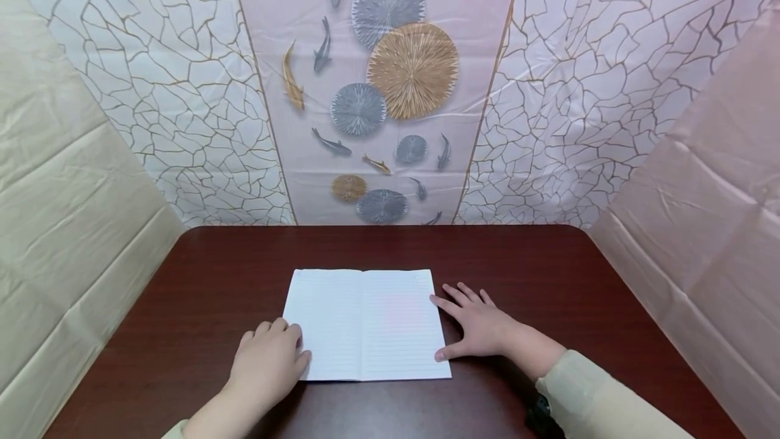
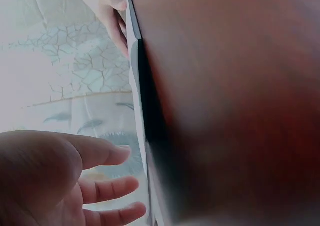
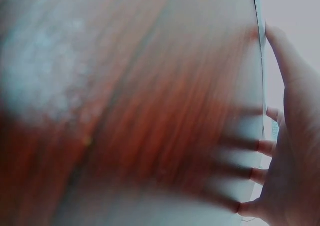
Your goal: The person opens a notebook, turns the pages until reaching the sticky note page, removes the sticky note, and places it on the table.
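Observation:
An open lined notebook [image 1: 399, 324] lies flat on the dark red-brown table [image 1: 231, 263], its two blank pages spread and the fold down the middle. My left hand [image 1: 268, 361] rests at its lower left edge, thumb over the page and fingers loosely bent. In the left wrist view, the thumb and fingers of that left hand [image 2: 45, 181] stand apart beside the notebook's thin edge [image 2: 137, 91]. My right hand [image 1: 481, 327] is spread at the right edge, its thumb and forefinger touching the page margin and the other fingers over the tabletop.
A patterned cloth backdrop [image 1: 378, 154] with fish and round shapes hangs behind the table. Pale cloth panels [image 1: 73, 222] stand along both sides. A dark strap-like object [image 1: 539, 415] sits under my right sleeve [image 1: 591, 391].

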A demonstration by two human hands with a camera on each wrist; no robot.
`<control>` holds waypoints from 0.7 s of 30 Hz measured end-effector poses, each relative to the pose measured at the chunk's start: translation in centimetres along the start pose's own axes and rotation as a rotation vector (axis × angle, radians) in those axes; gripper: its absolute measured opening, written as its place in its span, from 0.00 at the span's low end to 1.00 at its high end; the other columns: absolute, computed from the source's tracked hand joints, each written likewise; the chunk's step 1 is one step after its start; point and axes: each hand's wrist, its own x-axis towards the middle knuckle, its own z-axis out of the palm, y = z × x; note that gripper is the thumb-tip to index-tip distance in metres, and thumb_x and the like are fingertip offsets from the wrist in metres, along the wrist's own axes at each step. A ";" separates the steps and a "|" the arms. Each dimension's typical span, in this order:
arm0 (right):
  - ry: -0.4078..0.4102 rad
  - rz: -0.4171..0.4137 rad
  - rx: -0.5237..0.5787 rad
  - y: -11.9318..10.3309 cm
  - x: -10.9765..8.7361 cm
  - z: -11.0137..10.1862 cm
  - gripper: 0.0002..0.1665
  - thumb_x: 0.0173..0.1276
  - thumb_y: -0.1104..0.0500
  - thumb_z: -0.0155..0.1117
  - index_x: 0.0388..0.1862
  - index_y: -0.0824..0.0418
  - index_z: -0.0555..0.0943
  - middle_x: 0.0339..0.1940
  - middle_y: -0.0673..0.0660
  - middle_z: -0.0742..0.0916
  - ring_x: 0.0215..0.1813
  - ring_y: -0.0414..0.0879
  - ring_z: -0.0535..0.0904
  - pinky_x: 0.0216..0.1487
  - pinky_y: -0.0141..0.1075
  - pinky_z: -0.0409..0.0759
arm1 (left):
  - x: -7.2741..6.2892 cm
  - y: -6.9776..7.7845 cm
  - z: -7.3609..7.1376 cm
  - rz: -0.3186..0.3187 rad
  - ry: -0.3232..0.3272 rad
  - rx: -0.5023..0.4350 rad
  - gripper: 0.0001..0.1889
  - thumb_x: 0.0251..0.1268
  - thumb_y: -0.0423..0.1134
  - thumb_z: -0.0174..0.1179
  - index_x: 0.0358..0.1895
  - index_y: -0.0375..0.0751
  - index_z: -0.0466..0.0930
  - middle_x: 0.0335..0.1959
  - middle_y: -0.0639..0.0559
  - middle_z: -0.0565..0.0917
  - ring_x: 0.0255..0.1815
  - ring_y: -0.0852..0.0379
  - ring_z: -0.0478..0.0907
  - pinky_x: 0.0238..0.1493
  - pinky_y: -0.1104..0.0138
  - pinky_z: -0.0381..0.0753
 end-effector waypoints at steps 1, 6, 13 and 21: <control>0.000 0.002 0.003 0.0 0.0 0.0 0.67 0.44 0.14 0.58 0.80 0.42 0.57 0.80 0.58 0.58 0.80 0.64 0.46 0.70 0.70 0.47 | 0.2 0.3 -0.1 0.007 0.009 0.006 0.13 0.58 0.51 0.67 0.28 0.48 0.76 0.29 0.53 0.75 0.37 0.47 0.75 0.35 0.53 0.71; -0.001 0.006 0.003 0.0 0.1 -0.1 0.67 0.44 0.13 0.58 0.80 0.41 0.57 0.80 0.57 0.58 0.80 0.64 0.47 0.70 0.70 0.48 | 1.3 2.0 -0.6 0.043 0.034 -0.003 0.16 0.58 0.54 0.68 0.32 0.46 0.79 0.30 0.52 0.76 0.37 0.47 0.76 0.34 0.54 0.72; -0.014 0.007 0.007 0.0 0.1 -0.1 0.67 0.44 0.13 0.57 0.80 0.41 0.56 0.81 0.57 0.57 0.80 0.64 0.46 0.70 0.70 0.47 | 2.4 3.7 -0.3 0.118 0.038 -0.109 0.16 0.58 0.52 0.68 0.40 0.44 0.82 0.38 0.51 0.81 0.43 0.47 0.80 0.40 0.52 0.78; -0.016 0.008 0.015 0.0 0.0 -0.2 0.67 0.44 0.13 0.58 0.80 0.41 0.57 0.81 0.57 0.58 0.80 0.63 0.47 0.70 0.70 0.48 | 4.0 4.5 1.5 0.186 -0.091 -0.186 0.32 0.60 0.56 0.66 0.64 0.43 0.77 0.66 0.36 0.73 0.68 0.34 0.68 0.61 0.38 0.70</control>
